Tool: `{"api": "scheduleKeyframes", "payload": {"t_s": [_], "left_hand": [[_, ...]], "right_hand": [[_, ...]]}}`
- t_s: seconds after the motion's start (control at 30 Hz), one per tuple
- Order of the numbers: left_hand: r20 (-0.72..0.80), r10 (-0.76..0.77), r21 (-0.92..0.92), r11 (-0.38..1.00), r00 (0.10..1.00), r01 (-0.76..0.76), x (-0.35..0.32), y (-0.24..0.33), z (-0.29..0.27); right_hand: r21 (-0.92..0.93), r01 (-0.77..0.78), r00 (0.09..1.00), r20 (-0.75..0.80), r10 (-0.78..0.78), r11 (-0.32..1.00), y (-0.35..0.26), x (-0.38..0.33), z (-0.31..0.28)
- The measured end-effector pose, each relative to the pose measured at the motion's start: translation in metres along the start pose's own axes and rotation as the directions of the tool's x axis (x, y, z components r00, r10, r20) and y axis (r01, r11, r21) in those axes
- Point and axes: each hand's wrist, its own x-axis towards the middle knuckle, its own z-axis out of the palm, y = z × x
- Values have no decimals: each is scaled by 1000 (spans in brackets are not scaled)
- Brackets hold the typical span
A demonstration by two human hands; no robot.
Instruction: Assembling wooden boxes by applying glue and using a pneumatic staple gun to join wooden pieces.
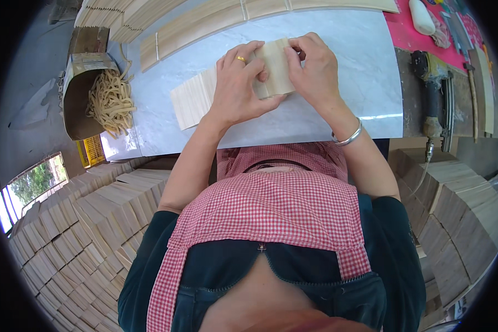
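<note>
A small stack of thin pale wooden boards (276,65) stands on the marble-patterned tabletop between my two hands. My left hand (235,83) is closed on its left side, thumb along the near edge and fingers bent over the top. At the right edge, my right hand (315,69) pinches the boards with thumb and curled fingers. More thin wooden boards (193,98) lie fanned out to the left, partly hidden under my left hand and wrist. Whether a band lies between my fingers is too small to tell.
A cut-open container (74,102) holding tan rubber bands (110,102) stands at the left edge. Banded boards (199,27) line the back. A power tool (429,83) with a hose lies right. Stacked boards fill both sides below, left (77,232) and right (454,210).
</note>
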Motion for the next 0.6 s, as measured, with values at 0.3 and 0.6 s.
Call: {"api": "scheduleKeyframes", "payload": {"t_s": [0.3, 0.6], "left_hand": [[-54, 37, 22, 999, 998, -36, -3, -10, 4], [38, 52, -18, 999, 998, -51, 9, 10, -16]], "right_hand": [[-96, -34, 988, -152, 19, 995, 25, -7, -83], [-826, -332, 932, -212, 294, 456, 119, -47, -253]]}}
